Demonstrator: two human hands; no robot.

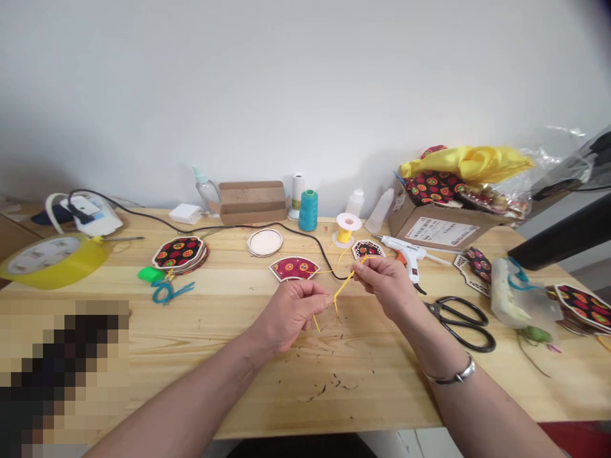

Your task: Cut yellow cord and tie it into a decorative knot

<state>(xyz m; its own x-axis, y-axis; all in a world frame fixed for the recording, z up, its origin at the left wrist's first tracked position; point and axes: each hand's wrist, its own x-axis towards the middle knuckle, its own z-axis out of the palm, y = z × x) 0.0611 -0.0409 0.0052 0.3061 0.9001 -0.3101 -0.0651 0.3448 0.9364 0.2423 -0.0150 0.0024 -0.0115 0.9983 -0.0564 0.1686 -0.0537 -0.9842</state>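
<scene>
**A:** What have the hands got hold of?

**B:** A thin yellow cord [340, 294]. The left hand [293, 312] is curled nearly closed, thumb against forefinger, pinching the lower part so that a short tail hangs beneath the fingers. The right hand [384, 283] pinches the upper end between thumb and fingertips, the other fingers loosely folded. The cord runs slantwise between them, above the middle of the worktop [305, 381], a little nearer the front edge than the wall.

**A:** Does it lead anywhere?

**B:** A strand seems to trail back toward the yellow spool [347, 230] standing toward the back edge (I cannot tell whether it is unbroken all the way). It passes the fan-shaped fabric piece [294, 268], which lies just beyond the left hand.

**A:** How would you handle the cord well, as it stands?

**B:** I'd judge it wants steady tension: both pinches kept close to the working point, the hands lifted off the wood so the tail doesn't snag, and the black cable [305, 238] crossing behind kept out of the loop.

**A:** Anything close enough to get in the way?

**B:** The glue gun [405, 251] lies just past the right hand, the black scissors [461, 321] to its right, toward the right edge. A roll of yellow tape [52, 261] sits well apart, at the left edge.
</scene>
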